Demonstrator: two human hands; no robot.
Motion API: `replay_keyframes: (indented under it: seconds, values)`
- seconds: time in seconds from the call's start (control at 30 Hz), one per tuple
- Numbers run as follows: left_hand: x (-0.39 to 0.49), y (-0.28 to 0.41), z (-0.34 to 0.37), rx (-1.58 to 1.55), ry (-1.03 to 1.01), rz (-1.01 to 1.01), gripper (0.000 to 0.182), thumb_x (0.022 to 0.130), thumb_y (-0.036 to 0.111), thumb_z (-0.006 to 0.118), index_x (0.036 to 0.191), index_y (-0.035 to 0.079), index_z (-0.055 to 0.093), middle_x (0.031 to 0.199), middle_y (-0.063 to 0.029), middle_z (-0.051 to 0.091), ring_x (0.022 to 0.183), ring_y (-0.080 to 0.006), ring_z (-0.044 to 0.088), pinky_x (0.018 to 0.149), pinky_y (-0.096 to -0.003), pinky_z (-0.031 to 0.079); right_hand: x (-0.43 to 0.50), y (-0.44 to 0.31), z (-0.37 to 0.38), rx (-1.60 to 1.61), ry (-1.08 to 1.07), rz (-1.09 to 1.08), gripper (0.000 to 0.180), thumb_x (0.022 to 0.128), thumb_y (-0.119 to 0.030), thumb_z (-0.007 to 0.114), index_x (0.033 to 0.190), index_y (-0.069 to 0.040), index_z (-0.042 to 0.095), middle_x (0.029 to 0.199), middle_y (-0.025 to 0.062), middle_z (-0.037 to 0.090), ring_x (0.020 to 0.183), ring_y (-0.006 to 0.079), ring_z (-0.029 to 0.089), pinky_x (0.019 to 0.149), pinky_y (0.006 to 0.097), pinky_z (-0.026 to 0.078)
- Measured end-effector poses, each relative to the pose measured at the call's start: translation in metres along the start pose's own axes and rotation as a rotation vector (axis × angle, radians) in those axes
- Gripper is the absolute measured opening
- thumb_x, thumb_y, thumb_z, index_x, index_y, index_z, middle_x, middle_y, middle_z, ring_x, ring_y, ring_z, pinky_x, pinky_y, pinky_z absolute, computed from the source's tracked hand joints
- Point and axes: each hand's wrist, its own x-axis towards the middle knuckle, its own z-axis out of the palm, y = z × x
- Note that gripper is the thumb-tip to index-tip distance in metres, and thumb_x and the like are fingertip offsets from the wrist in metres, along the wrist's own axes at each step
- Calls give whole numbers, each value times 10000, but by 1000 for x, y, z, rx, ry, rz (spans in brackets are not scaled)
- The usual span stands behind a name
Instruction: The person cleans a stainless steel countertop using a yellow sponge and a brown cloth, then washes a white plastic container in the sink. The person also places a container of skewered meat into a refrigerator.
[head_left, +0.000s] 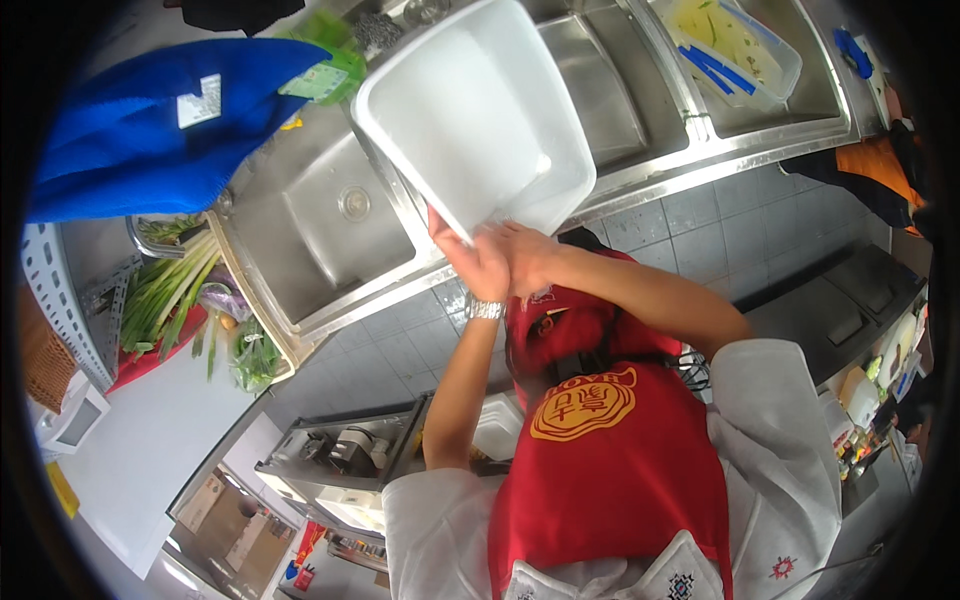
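A large white translucent plastic tub (480, 120) is tilted over the stainless steel sinks, its open side turned towards me. My left hand (480, 262), with a metal band at the wrist, grips the tub's near rim. Close against it, my right hand (525, 255) is at the same near corner; some of its fingers are hard to make out. The inside of the tub looks bare and wet. Below it, the left sink basin (315, 225) shows its drain, and the middle basin (630, 82) is partly covered by the tub.
In the right basin sits a clear plastic container (780, 67) with yellowish liquid and blue clips. A blue cloth (172, 127) hangs at the upper left. Scallions (165, 292) and bagged greens (251, 352) lie on the left counter (172, 427). Grey tiles (697, 217) cover the floor.
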Motion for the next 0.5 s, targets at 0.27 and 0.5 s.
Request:
replay_keyframes:
  seconds: [0.27, 0.5]
  values:
    - [181, 145, -24, 637, -215, 345, 571, 780, 102, 717, 1276, -20, 462, 1163, -248, 610, 1077, -406, 596, 923, -460, 470, -5, 6, 17, -127, 74, 2, 1042, 649, -213, 797, 1475, 59, 223, 1532, 237, 297, 1461, 342, 235, 1205, 440, 190]
    - [227, 151, -34, 768, -557, 384, 202, 832, 116, 686, 958, 31, 551, 821, -167, 638, 792, -377, 640, 674, -458, 489, -7, 32, -2, -337, 52, 75, 993, 654, -284, 806, 1461, 26, 319, 1549, 203, 292, 1475, 320, 206, 1208, 445, 171]
